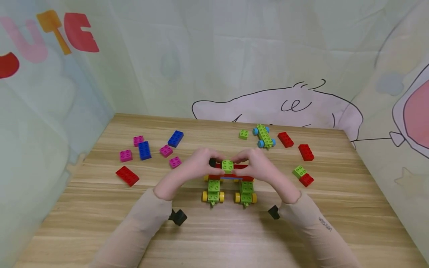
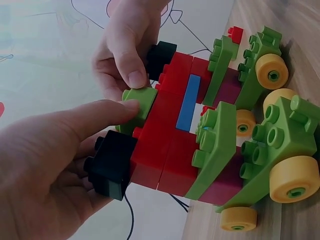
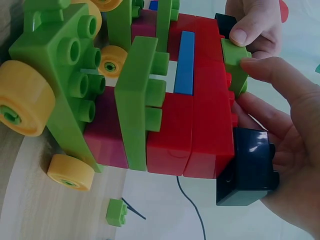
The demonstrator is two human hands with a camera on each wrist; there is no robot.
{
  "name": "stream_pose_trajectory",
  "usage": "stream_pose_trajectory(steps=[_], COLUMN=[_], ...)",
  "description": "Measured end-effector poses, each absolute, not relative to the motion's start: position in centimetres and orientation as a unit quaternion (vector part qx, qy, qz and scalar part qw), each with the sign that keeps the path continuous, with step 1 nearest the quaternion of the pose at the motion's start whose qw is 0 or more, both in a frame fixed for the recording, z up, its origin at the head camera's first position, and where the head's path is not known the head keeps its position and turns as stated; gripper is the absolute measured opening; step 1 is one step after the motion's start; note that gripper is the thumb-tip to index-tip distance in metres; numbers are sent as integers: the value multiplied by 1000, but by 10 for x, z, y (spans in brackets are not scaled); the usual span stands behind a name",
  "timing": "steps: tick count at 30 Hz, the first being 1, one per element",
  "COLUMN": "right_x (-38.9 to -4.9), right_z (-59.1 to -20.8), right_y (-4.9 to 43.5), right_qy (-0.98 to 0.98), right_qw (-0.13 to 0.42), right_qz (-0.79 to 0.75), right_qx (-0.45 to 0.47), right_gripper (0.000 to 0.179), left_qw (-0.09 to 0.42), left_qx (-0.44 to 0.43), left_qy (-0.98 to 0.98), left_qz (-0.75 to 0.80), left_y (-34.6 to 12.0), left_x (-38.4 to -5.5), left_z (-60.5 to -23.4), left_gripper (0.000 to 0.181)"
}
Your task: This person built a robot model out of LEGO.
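Note:
A small green brick (image 1: 227, 166) sits at the top middle of a built block model. My left hand (image 1: 201, 163) and my right hand (image 1: 255, 163) pinch it from either side, with both thumbs on its near face in the wrist views. Beneath it run red bricks (image 2: 160, 132) with a blue brick (image 2: 188, 102) under the middle. A black brick (image 2: 112, 157) stands at the left end, and another black brick (image 3: 248, 165) at the right end, beside the palm. Purple and green bricks join these to two green wheeled bases (image 1: 213, 197) with yellow wheels (image 3: 25, 97).
Pink bricks (image 1: 126, 155), blue bricks (image 1: 145, 150) and a red brick (image 1: 127, 176) lie left. At the back right are a green car base (image 1: 264, 136) with blue wheels, a small green brick (image 1: 243, 134) and red bricks (image 1: 306, 152). A green-and-red pair (image 1: 303, 176) lies right.

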State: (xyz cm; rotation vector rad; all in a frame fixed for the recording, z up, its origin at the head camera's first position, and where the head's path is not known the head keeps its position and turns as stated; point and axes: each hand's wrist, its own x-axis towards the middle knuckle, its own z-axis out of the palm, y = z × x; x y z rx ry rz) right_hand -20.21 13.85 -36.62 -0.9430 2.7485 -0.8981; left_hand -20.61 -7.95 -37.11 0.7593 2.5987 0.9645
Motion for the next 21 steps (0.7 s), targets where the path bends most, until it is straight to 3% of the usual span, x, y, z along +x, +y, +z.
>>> stream_pose_trajectory(steps=[21], right_x=[-202], right_z=[-366], right_y=[139], right_qy=[901], right_qw=[53], right_qz=[-307], right_qx=[-301], right_gripper=[27], left_qw=[113], left_qx=[275], left_qy=[892], left_qz=[341], left_y=[-81], left_x=[-204], left_z=[-373], left_gripper=[38])
